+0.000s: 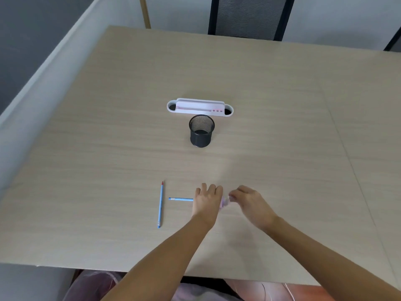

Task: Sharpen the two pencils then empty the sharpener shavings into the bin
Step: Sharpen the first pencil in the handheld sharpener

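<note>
Two blue pencils are in view on the wooden table [282, 127]. One pencil [160, 204] lies loose at the left, its red tip pointing away from me. My left hand [207, 199] grips the second pencil [181, 199], whose eraser end sticks out to the left. My right hand [247, 199] pinches a small pale pink sharpener [225, 202], which sits between the two hands and is partly hidden and blurred. The pencil's tip is covered by my left hand. A black mesh bin [201, 131] stands upright in the middle of the table, beyond both hands.
A white desk organiser [199, 107] with pink markings lies just behind the bin. A black mesh chair [249, 16] stands at the table's far edge. A grey partition wall [32, 83] runs along the left side. The near table edge is close to my body.
</note>
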{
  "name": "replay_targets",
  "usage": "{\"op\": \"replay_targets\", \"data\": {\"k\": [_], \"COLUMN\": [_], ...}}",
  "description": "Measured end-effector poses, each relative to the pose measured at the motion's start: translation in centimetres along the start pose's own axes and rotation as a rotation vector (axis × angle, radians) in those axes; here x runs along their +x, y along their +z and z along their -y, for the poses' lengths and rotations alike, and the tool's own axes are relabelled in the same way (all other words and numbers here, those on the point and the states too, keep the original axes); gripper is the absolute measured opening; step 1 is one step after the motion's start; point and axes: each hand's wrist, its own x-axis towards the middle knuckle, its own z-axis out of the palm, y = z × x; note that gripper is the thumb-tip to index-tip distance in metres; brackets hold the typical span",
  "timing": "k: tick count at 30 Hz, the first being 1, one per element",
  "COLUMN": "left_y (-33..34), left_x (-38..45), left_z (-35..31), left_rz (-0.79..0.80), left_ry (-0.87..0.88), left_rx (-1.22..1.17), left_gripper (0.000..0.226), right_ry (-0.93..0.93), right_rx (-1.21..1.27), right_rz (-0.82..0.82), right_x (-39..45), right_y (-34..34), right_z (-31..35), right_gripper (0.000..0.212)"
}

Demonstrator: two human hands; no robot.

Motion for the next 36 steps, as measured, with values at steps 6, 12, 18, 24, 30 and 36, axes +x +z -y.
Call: {"op": "replay_targets", "data": {"k": [6,12,18,24,30,36], "left_y": [0.0,-0.3,-0.3,-0.3,-0.1,-0.1], "left_x": [0.0,-0.1,-0.3,-0.3,-0.1,0.0], "left_z": [-0.1,-0.3,-0.2,-0.2,-0.4,-0.3], "left_rz": [0.01,0.024,0.006,0.027,0.05,0.035], "left_ry": [0.001,-0.038,-0.024,-0.026,-0.041,-0.061], "left_rx": [0.042,0.085,0.086,0.084,0.113,0.085], "left_gripper": [0.039,0.045,0.052,0.056,0.056,0.054], "right_ry": [0.01,0.198,0.096,0.13,0.182,0.112], "right_rx": [-0.099,0.21,0.201,0.089,0.154,0.216], "right_rz": [0.012,0.019,-0.066,-0.095,-0.057,-0.1], "right_x": [3.8,-3.1,-1.6,3.4,-2.1,-2.8], "right_y": [2.3,5.0,0.1,2.6,6.6,1.4], "right_z": [-0.3,1.3,1.3,-1.5,0.4,1.5], "right_gripper": [0.015,0.016,0.015,0.014,0.016,0.018]}}
